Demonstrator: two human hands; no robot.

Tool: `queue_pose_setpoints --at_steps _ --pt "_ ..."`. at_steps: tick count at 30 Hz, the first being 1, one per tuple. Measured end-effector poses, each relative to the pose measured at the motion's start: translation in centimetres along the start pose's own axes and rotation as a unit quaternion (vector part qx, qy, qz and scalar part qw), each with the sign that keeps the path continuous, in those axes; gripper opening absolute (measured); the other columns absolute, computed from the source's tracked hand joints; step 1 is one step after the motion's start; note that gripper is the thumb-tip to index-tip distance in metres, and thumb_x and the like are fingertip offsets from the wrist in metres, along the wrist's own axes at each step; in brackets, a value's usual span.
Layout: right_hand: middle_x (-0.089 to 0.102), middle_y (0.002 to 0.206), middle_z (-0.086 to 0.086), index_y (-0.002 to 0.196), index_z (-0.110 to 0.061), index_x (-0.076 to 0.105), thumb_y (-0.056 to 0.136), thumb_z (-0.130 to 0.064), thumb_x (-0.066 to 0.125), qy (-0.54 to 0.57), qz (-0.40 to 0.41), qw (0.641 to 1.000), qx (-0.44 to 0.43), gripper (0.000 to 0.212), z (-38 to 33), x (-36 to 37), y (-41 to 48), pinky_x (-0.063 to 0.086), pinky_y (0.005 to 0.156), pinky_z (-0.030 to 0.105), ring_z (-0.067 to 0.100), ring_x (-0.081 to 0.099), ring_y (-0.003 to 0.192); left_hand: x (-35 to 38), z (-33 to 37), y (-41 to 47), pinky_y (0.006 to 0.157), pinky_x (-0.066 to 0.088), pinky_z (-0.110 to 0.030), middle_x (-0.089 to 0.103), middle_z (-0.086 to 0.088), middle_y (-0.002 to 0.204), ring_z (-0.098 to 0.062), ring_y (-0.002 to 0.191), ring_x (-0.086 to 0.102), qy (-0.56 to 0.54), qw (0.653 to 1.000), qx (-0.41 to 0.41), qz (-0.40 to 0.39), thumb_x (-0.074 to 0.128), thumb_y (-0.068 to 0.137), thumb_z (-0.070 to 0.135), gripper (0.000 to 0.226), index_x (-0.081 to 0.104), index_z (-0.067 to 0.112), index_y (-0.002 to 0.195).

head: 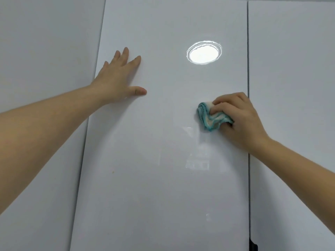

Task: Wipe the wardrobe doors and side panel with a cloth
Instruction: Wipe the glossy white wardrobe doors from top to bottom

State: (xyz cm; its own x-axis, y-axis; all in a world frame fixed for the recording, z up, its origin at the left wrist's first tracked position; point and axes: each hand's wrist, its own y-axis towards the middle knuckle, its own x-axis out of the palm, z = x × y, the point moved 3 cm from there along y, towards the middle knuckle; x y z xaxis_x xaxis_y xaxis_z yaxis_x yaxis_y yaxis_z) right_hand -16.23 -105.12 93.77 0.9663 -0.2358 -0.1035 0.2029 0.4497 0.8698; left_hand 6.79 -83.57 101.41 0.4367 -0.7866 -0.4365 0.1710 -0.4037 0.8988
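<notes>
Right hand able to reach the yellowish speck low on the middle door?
Probably yes: right hand grips the cloth on that door, nothing shows between it and the speck; left hand rests higher.

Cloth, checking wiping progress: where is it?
Head view, right of centre: the cloth is bunched in the right hand against the middle door, near its right edge.

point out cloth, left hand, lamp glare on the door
cloth (pixel 210 117), head view, bunched teal folds showing beside the fingers
left hand (pixel 117 78), head view, back of the hand
lamp glare (pixel 204 54), head view, bright centre of the oval
</notes>
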Motion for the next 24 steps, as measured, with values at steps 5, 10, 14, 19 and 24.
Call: queue_pose_setpoints --at_steps 5,10,14,19,24 --pt "0.057 0.113 -0.001 0.1 -0.018 0.061 0.075 -0.006 0.068 0.028 -0.076 0.991 -0.102 0.029 -3.4 0.2 -6.8 0.042 0.084 0.038 0.025 0.05 0.099 0.3 0.0 -0.4 0.12 0.001 -0.047 -0.009 -0.004 0.162 -0.023 0.148 -0.009 -0.005 1.0 0.004 0.016 0.061 0.084 0.054 0.091 0.009 0.027 0.154" --pt "0.058 0.112 0.001 0.102 -0.021 0.057 0.08 -0.009 0.063 0.008 -0.072 0.991 -0.113 0.025 -1.1 -1.0 -5.2 0.043 0.083 0.038 0.026 0.051 0.099 0.1 -0.4 -0.3 0.121 0.004 -0.045 -0.006 0.001 0.162 -0.018 0.149 -0.005 -0.003 1.0 0.005 0.021 0.059 0.081 0.06 0.092 0.011 0.031 0.153" --pt "0.063 0.106 0.008 0.094 -0.009 0.068 0.065 0.013 0.07 -0.017 -0.003 1.0 0.0 0.037 2.6 -1.5 -0.4 0.045 0.081 0.045 0.029 0.051 0.099 0.4 -0.8 -0.5 0.121 0.005 -0.044 -0.007 0.003 0.162 -0.017 0.149 -0.005 0.01 0.999 0.013 0.028 0.055 0.081 0.064 0.091 0.01 0.033 0.153" --pt "0.062 0.105 0.01 0.093 -0.004 0.069 0.068 0.011 0.065 -0.006 0.023 0.999 0.031 0.03 2.3 -1.4 -1.1 0.045 0.084 0.043 0.027 0.048 0.101 0.5 -0.7 -0.6 0.121 0.003 -0.044 -0.008 -0.001 0.162 -0.019 0.149 -0.007 0.025 0.999 0.02 0.021 0.051 0.083 0.063 0.089 0.007 0.03 0.154" --pt "0.06 0.107 0.008 0.094 -0.007 0.069 0.066 0.005 0.07 -0.002 -0.008 1.0 0.025 0.03 -0.5 -1.2 -6.3 0.043 0.083 0.04 0.028 0.049 0.099 0.7 -0.6 -0.9 0.12 0.003 -0.047 -0.006 -0.004 0.162 -0.023 0.149 -0.006 0.03 0.999 0.025 0.027 0.049 0.086 0.061 0.085 0.009 0.027 0.154"
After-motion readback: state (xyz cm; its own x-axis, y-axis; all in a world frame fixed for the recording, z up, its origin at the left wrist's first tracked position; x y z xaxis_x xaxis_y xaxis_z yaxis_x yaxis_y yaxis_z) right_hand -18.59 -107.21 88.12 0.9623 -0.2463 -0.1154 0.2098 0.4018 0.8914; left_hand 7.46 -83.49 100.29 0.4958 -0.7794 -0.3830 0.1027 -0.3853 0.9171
